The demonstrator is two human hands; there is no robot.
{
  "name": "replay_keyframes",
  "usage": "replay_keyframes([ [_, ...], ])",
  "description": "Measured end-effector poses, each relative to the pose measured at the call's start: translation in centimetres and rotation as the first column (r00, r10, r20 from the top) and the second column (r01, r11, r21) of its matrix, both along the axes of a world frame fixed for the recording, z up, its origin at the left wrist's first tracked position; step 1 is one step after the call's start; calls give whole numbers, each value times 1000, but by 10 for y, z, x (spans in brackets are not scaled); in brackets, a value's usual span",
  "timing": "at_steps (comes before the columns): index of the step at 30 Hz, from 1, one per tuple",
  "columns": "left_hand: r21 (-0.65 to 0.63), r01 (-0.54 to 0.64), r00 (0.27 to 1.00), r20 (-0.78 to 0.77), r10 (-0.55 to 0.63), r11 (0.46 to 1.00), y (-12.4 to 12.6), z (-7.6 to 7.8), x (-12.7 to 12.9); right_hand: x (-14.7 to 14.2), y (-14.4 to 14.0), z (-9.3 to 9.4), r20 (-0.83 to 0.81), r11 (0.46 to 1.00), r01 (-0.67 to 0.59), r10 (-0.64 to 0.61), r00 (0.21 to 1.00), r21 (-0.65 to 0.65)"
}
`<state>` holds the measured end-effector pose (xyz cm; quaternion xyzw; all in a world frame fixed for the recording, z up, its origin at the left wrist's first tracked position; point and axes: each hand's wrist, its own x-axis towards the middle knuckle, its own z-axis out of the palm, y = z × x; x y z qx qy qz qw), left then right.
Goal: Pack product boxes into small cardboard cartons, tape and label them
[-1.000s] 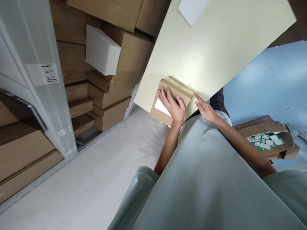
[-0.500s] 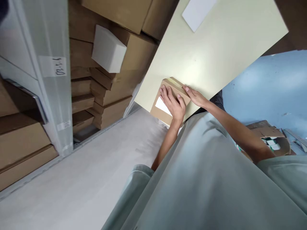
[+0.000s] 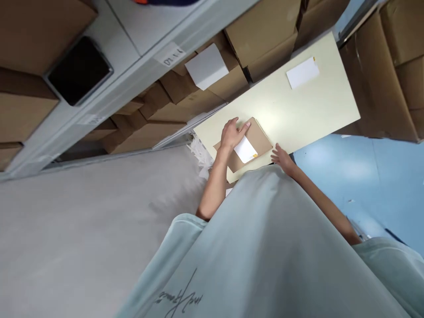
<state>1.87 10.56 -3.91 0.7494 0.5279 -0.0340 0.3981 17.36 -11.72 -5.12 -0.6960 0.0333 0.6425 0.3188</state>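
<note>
left hand point(image 3: 232, 132) flat on box point(image 3: 256, 137) | right hand point(image 3: 281, 158) open at table point(image 3: 298, 110) edge

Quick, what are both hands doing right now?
Left hand: open, lying flat on the brown box beside its white label.
Right hand: open, holding nothing, at the table edge next to the box.

Pale yellow table point(image 3: 298, 108), surface mostly bare. Brown cardboard box point(image 3: 256, 137) with white label point(image 3: 245, 149) lies at its near edge. White paper sheet point(image 3: 302, 72) lies flat near the far corner, well apart from the box.
</note>
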Motion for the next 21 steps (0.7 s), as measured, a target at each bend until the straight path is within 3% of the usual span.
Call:
replay_keyframes([
  [2, -72, -9, 999, -38, 6, 997, 0, 13, -9, -2, 3, 9, -133, 998, -56, 61, 989, 38],
  [4, -119, -9, 998, -63, 2, 993, -5, 23, -16, 0, 13, 17, -112, 983, -150, 162, 980, 107],
  [7, -103, -96, 993, -85, 87, 990, -15, 27, -25, 12, 41, 27, 90, 937, -291, 278, 956, 193],
  [10, -142, -316, 948, -95, 305, 938, -32, 23, -27, 27, 83, 35, 301, 846, -454, 372, 878, 280],
  [12, -253, -515, 854, -64, 517, 819, -50, 20, -23, 35, 115, 37, 419, 786, -559, 429, 800, 263],
  [14, -457, -649, 685, -4, 728, 608, -71, 18, -15, 39, 146, 36, 515, 717, -672, 511, 688, 185],
  [16, -671, -630, 495, 39, 868, 390, -92, 18, -5, 40, 175, 33, 593, 604, -791, 601, 536, 103],
  [17, -747, -588, 420, 44, 906, 309, -101, 18, 0, 42, 186, 31, 620, 539, -839, 635, 462, 74],
  [19, -834, -506, 349, 37, 936, 221, -114, 19, 5, 49, 202, 29, 645, 432, -900, 670, 367, 62],
  [21, -829, -521, 353, 10, 935, 206, -120, 19, 6, 65, 204, 28, 666, 386, -914, 652, 363, 120],
])
